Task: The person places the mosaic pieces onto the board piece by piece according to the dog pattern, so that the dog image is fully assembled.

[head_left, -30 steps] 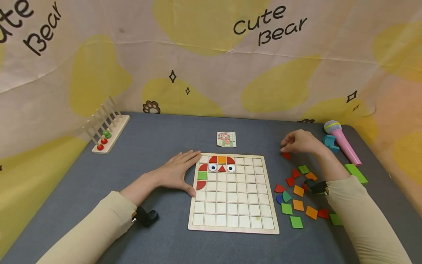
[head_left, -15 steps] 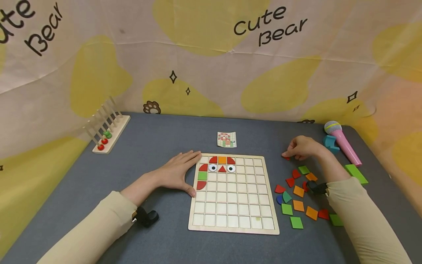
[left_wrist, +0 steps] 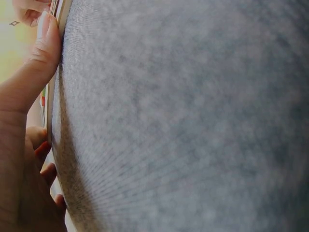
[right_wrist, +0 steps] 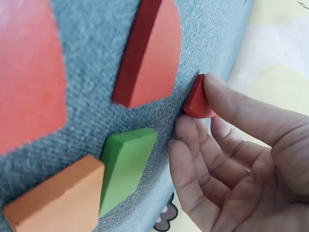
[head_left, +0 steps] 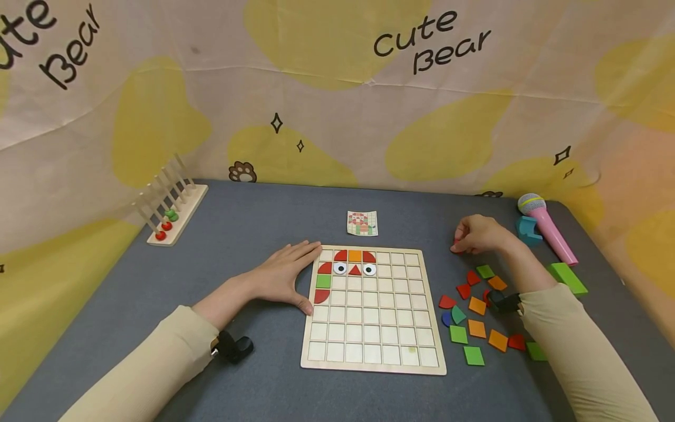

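Nearest to you, at the front of the grey table, lies the wooden grid board, its top rows bearing red, orange and green pieces and two eye tiles. Your left hand lies flat beside the board's left edge, fingers straight and relaxed, the thumb pressed against the edge; the left wrist view shows that thumb along the board's rim. It holds nothing.

To the right of the board sits a scatter of loose pieces in red, orange, green and blue, with your right forearm passing over them. Just beyond the scatter, your right hand is curled, and it pinches a small red piece between thumb and fingertips, right at the table surface. In the right wrist view the piece touches the cloth, near a red quarter-round piece and a green piece.

Farther back stand a small pattern card, a pink toy microphone at the right, and a peg rack at the left.
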The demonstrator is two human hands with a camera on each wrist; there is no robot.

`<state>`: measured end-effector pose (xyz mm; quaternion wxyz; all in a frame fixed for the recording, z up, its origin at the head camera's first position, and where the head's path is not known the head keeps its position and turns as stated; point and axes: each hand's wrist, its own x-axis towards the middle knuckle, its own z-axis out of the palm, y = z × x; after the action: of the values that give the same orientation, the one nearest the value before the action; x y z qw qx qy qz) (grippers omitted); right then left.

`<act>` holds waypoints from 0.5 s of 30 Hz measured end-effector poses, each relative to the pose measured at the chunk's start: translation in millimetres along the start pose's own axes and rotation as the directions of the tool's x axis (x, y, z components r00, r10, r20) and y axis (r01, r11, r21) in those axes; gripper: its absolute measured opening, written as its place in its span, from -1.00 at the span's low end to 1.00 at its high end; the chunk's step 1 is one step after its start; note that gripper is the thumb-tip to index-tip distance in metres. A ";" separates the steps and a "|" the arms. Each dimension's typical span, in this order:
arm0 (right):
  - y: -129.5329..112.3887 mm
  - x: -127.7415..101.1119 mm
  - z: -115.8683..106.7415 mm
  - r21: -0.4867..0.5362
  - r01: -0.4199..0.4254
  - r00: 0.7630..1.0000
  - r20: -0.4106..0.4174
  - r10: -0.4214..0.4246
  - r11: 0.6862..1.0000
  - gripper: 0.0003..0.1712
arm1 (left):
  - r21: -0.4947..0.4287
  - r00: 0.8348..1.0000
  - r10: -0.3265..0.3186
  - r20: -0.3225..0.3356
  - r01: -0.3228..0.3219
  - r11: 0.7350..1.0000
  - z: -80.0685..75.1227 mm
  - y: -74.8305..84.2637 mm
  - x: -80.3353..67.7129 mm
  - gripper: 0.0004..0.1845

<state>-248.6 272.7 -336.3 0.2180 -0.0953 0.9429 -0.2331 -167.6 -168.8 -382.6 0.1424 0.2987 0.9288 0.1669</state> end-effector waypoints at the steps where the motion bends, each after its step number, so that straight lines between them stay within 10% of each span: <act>1: -0.6 -0.2 0.4 0.004 0.008 1.000 -0.006 -0.008 1.000 -0.67 | 0.000 1.000 0.000 -0.001 0.000 1.000 0.2 -0.1 0.1 0.38; 15: -25.8 -1.8 13.2 0.021 0.114 0.986 -0.127 -0.110 0.993 -0.83 | 0.005 1.000 -0.003 0.000 0.003 1.000 0.5 -0.3 0.0 0.38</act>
<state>-238.9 245.4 -333.6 0.1463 -0.1301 0.9445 -0.2638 -167.6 -168.9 -383.2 0.1417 0.2976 0.9297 0.1643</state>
